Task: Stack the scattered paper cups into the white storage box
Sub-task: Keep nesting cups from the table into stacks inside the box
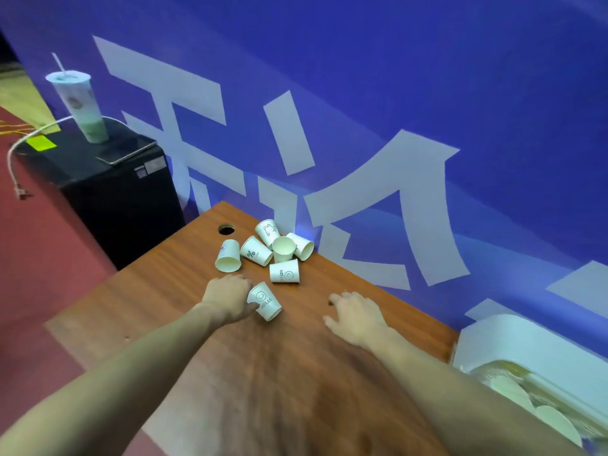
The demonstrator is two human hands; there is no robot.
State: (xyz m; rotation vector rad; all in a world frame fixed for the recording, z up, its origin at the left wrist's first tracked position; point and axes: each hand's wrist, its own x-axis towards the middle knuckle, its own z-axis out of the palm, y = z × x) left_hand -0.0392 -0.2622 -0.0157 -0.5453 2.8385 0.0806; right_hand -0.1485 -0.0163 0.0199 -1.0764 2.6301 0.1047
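Observation:
Several white paper cups lie scattered at the far end of a brown wooden table (269, 373). My left hand (228, 299) grips the nearest cup (266, 301), which is printed with a smiley and "HELLO" and lies tilted. A second "HELLO" cup (285, 271) lies on its side just behind it. Further back, one cup (283, 249) stands upright among others on their sides (228, 256). My right hand (357, 315) rests flat on the table, fingers spread, holding nothing. The white storage box (533, 343) sits at the right edge with cups stacked inside.
A blue wall with large white characters runs along the table's far side. A black cabinet (108, 192) stands to the left, bearing a plastic drink cup with a straw (80, 103) and a white cable. A round cable hole (226, 229) opens in the table's far corner.

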